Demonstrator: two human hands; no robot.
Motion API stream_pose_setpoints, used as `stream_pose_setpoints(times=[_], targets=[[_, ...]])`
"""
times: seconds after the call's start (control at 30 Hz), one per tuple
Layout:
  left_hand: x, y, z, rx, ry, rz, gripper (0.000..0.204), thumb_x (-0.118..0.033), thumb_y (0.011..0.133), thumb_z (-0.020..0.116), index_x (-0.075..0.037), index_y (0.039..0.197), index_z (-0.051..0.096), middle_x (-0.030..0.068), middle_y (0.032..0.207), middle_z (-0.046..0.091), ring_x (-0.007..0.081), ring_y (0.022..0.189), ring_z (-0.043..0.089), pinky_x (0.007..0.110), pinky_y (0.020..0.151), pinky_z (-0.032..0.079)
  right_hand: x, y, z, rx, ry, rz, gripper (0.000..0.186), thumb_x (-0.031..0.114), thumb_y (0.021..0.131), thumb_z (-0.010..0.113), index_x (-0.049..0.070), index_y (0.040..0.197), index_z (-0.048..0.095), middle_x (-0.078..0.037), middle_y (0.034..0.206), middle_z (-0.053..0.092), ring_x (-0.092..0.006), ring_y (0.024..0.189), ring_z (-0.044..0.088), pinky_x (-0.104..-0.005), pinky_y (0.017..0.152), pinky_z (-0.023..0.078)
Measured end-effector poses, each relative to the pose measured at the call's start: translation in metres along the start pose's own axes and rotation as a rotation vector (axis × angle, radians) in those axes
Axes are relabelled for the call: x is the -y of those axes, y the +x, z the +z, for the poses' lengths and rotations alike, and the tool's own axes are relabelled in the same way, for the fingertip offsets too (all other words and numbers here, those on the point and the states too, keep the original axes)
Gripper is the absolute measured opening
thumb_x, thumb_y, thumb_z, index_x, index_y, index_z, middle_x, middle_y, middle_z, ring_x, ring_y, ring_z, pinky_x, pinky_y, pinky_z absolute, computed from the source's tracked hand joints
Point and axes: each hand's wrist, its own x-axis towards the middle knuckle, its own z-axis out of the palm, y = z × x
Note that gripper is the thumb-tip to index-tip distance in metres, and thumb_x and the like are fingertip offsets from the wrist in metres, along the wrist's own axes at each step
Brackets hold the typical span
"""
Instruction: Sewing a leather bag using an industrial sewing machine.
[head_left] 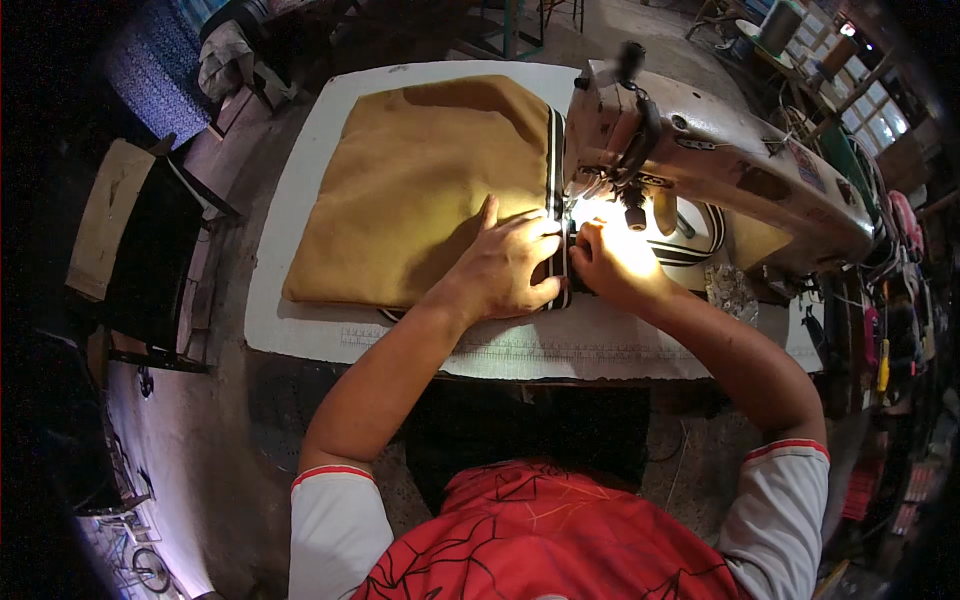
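A large piece of tan fabric [400,180] lies flat on the sewing table, its right edge lined with black-and-white striped trim [553,150]. My left hand [510,262] rests palm down on the cloth beside this edge, fingers spread and fingertips on the trim. Close to the needle area of the sewing machine [710,130], my right hand [618,262] has its fingers curled in at the trimmed edge. It seems to pinch the trim, though glare and the fingers hide the exact grip. Bright lamp light falls on the spot under the machine head.
The white tabletop [290,325] carries a printed ruler scale [480,350] along its near edge. A loop of striped trim [715,235] curves under the machine arm. A small clear bundle [732,290] lies beside my right forearm. A dark chair [140,240] stands at left.
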Motion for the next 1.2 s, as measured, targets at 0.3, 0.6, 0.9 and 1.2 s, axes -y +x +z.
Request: stream_pose_setpoints(times=[0.3,0.6,0.9,1.2], targets=[[0.007,-0.002,0.009,-0.051,0.021,0.039,0.049,-0.037,0.081,0.065,-0.012,0.123,0.063,0.0131,0.132,0.056,0.03,0.129,0.047,0.072,0.11,0.015,-0.055,0.001,-0.004,-0.122,-0.109,-0.189,0.013,0.012,0.085,0.059,0.006,0.08,0.05,-0.01,0.077,0.056,-0.0223,0.067,0.058,-0.0356,0.061,0.048],[0.003,-0.003,0.007,0.001,-0.018,0.004,0.043,-0.035,0.087,0.059,-0.015,0.125,0.063,0.0104,0.136,0.054,0.0272,0.132,0.045,0.069,0.113,0.009,-0.107,0.032,-0.008,-0.144,-0.107,-0.258,0.016,0.014,0.081,0.068,0.005,0.091,0.06,-0.014,0.084,0.064,-0.0307,0.079,0.065,-0.0408,0.071,0.052],[0.0,-0.002,0.006,-0.034,0.078,0.04,0.044,-0.033,0.085,0.059,-0.01,0.122,0.063,0.0118,0.135,0.054,0.0271,0.131,0.046,0.072,0.11,0.009,-0.059,0.012,-0.035,0.099,-0.056,-0.52,0.05,0.04,0.093,0.062,0.003,0.126,0.056,-0.022,0.127,0.051,-0.0398,0.12,0.049,-0.0476,0.104,0.04],[-0.008,-0.001,0.003,0.004,0.087,0.01,0.046,-0.031,0.086,0.057,-0.009,0.126,0.06,0.0128,0.137,0.052,0.0299,0.133,0.043,0.075,0.107,0.012,-0.072,0.024,-0.037,0.086,-0.042,-0.472,0.052,0.048,0.084,0.07,-0.001,0.098,0.062,-0.019,0.091,0.062,-0.0358,0.089,0.061,-0.0451,0.084,0.049]])
